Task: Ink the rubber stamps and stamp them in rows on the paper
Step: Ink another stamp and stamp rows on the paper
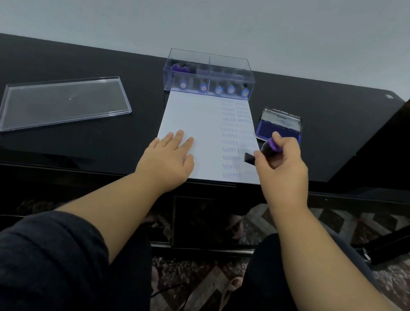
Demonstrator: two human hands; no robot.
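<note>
A white sheet of paper (193, 121) lies on the black desk, with a column of blue "SAMPLE" prints down its right side and smaller prints above them. My left hand (169, 155) rests flat on the paper's lower left part, fingers straight. My right hand (281, 164) grips a rubber stamp (265, 151) with a purple handle and black base, tilted, its base just over the paper's right edge beside the prints. An open blue ink pad (268, 133) sits right of the paper, just beyond my right hand.
A clear plastic box (211, 61) at the paper's far edge holds several more blue-capped stamps (231, 90). Its clear lid (65, 102) lies on the desk to the left. A dark wooden post (394, 130) rises on the right. Patterned floor shows below the desk edge.
</note>
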